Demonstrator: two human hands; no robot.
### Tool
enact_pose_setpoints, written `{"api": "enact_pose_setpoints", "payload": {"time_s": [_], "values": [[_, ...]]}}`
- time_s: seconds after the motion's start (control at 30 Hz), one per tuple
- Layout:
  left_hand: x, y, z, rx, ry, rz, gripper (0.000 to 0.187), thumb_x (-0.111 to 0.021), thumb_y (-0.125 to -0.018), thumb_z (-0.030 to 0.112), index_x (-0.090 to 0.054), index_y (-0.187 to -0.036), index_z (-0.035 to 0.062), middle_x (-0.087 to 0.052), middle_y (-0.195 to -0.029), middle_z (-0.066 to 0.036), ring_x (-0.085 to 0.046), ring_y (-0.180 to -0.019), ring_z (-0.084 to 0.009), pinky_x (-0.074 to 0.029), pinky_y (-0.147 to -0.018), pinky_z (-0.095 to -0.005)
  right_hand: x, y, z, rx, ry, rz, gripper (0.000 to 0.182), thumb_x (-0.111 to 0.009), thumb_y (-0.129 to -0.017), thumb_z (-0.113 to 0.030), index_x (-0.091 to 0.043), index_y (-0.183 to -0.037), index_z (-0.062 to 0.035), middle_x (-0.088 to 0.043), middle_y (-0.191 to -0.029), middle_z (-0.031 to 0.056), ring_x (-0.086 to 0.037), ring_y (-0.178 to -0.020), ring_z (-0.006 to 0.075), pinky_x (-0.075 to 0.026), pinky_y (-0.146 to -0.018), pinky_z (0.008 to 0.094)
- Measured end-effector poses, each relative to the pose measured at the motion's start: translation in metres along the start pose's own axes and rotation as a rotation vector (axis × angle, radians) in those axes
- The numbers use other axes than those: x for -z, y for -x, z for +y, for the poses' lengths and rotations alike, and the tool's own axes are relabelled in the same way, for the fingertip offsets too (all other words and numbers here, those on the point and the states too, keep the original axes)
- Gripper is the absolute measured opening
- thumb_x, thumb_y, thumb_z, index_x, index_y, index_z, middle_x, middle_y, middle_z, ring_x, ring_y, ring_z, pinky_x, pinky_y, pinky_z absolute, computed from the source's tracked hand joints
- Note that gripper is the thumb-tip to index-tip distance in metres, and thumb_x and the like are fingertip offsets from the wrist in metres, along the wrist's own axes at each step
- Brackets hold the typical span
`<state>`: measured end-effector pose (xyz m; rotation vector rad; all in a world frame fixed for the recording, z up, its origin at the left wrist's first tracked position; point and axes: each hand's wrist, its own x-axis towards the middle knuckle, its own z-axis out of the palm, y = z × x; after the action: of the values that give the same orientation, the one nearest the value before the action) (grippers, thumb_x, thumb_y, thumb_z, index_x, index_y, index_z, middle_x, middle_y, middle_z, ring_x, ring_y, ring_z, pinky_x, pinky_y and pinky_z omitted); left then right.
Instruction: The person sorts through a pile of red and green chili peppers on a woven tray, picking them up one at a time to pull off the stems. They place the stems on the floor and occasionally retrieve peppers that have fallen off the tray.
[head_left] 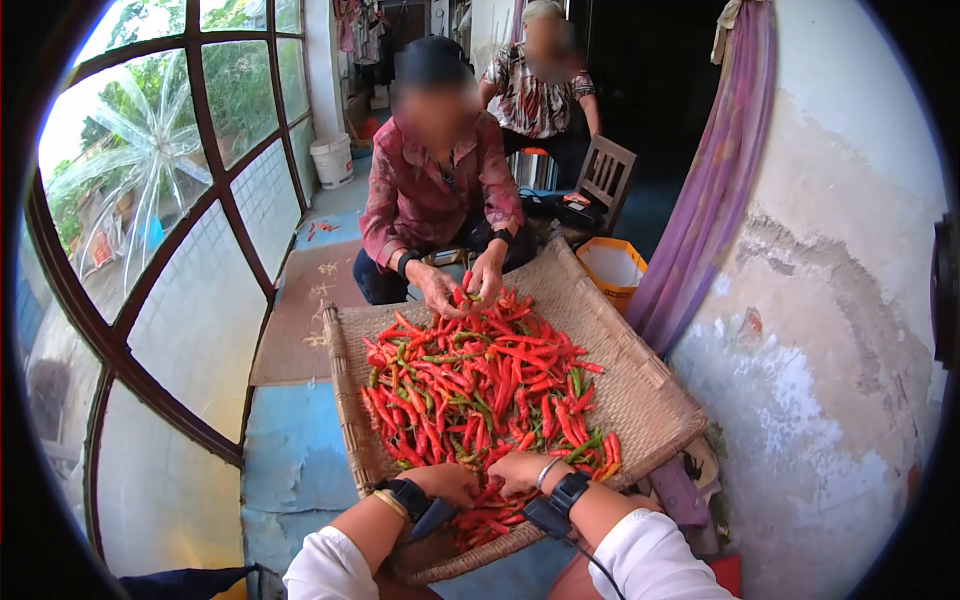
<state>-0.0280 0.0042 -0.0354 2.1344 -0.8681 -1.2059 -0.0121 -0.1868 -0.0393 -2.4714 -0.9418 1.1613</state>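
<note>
A heap of red chili peppers (500, 370), mixed with some green ones, covers the middle of a woven bamboo tray (640, 385). At the tray's near side, my left hand (450, 483) and my right hand (522, 473) are close together over the peppers. Their fingers are closed around a red chili pepper (488, 492) between them, with the fingertips partly hidden. Loose peppers lie beneath both hands. Dark devices are strapped to my wrists.
Across the tray sits a person (440, 190), with both hands on chili peppers. Another person (540, 90) sits behind, near a wooden chair (606, 180). A yellow-rimmed container (612, 270) stands right of the tray. Windows line the left; a purple curtain (715, 170) and wall border the right.
</note>
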Motion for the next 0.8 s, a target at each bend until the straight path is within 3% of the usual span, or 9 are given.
{"api": "enact_pose_setpoints", "payload": {"time_s": [0.2,0.27,0.3,0.37,0.4,0.43,0.5,0.67,0.8], "values": [[0.003,0.002,0.003,0.016,-0.020,0.121,0.030,-0.064,-0.073,0.026,-0.060,-0.095,0.0043,-0.062,-0.082,-0.007,-0.058,-0.071,-0.0167,-0.046,-0.060,-0.0296,0.003,0.009,-0.004,0.127,0.093,0.209,0.026,-0.062,-0.067,-0.021,-0.061,-0.090,-0.0081,-0.062,-0.081,0.0145,-0.059,-0.079,0.0296,-0.047,-0.068,0.0394],[0.008,0.005,0.007,-0.146,0.014,0.340,0.021,-0.060,-0.079,0.022,-0.059,-0.092,0.0049,-0.061,-0.079,-0.003,-0.057,-0.069,-0.0121,-0.046,-0.059,-0.0259,0.009,0.010,-0.007,0.086,0.145,0.228,0.028,-0.061,-0.066,-0.023,-0.061,-0.090,-0.0072,-0.061,-0.083,0.0148,-0.059,-0.079,0.0306,-0.046,-0.069,0.0403],[0.009,0.006,0.008,-0.146,0.014,0.340,0.021,-0.060,-0.079,0.022,-0.059,-0.092,0.0049,-0.061,-0.079,-0.003,-0.057,-0.069,-0.0121,-0.046,-0.059,-0.0259,0.012,0.011,-0.009,0.046,0.199,0.245,0.031,-0.061,-0.065,-0.025,-0.061,-0.090,-0.0063,-0.061,-0.084,0.0150,-0.058,-0.079,0.0317,-0.046,-0.070,0.0413],[0.012,0.009,0.012,-0.087,0.718,0.397,0.011,-0.055,-0.083,0.015,-0.057,-0.086,0.0052,-0.058,-0.075,-0.001,-0.056,-0.064,-0.0098,-0.046,-0.057,-0.0236,0.017,0.017,-0.018,0.020,0.164,0.296,0.029,-0.058,-0.066,-0.024,-0.060,-0.089,-0.0052,-0.061,-0.083,0.0162,-0.058,-0.080,0.0327,-0.046,-0.071,0.0420],[0.016,0.014,0.018,-0.089,0.800,0.451,0.006,-0.051,-0.086,0.011,-0.054,-0.085,0.0059,-0.055,-0.073,0.003,-0.053,-0.063,-0.0050,-0.045,-0.057,-0.0196,0.020,0.018,-0.020,-0.009,0.129,0.351,0.028,-0.056,-0.067,-0.023,-0.060,-0.087,-0.0042,-0.060,-0.082,0.0174,-0.057,-0.081,0.0337,-0.046,-0.071,0.0428],[0.017,0.012,0.015,-0.094,0.794,0.455,0.006,-0.051,-0.086,0.011,-0.054,-0.085,0.0059,-0.055,-0.073,0.003,-0.053,-0.063,-0.0050,-0.045,-0.057,-0.0196,0.021,0.018,-0.019,-0.009,0.135,0.358,0.028,-0.056,-0.067,-0.023,-0.060,-0.087,-0.0042,-0.060,-0.082,0.0174,-0.057,-0.081,0.0337,-0.046,-0.071,0.0428],[0.018,0.009,0.007,-0.173,0.881,0.562,0.006,-0.054,-0.085,0.011,-0.055,-0.086,0.0052,-0.055,-0.074,0.002,-0.052,-0.063,-0.0059,-0.045,-0.057,-0.0197,0.022,0.019,-0.022,0.134,-0.042,0.595,0.027,-0.057,-0.067,-0.023,-0.058,-0.086,-0.0037,-0.059,-0.075,0.0177,-0.058,-0.076,0.0330,-0.046,-0.068,0.0407],[0.021,0.015,0.016,-0.157,0.958,0.618,0.007,-0.056,-0.084,0.009,-0.055,-0.088,0.0041,-0.056,-0.076,0.001,-0.054,-0.065,-0.0073,-0.046,-0.060,-0.0198,0.026,0.021,-0.019,0.177,-0.338,0.658,0.027,-0.055,-0.072,-0.025,-0.059,-0.089,-0.0053,-0.060,-0.080,0.0161,-0.058,-0.077,0.0315,-0.046,-0.067,0.0380],[0.023,0.019,0.020,-0.211,1.040,0.706,0.010,-0.057,-0.083,0.007,-0.056,-0.092,0.0037,-0.057,-0.077,0.001,-0.054,-0.066,-0.0073,-0.047,-0.061,-0.0207,0.029,0.026,-0.019,0.148,-0.360,0.674,0.026,-0.057,-0.072,-0.028,-0.061,-0.086,-0.0060,-0.061,-0.077,0.0140,-0.059,-0.075,0.0297,-0.046,-0.065,0.0367]]}}
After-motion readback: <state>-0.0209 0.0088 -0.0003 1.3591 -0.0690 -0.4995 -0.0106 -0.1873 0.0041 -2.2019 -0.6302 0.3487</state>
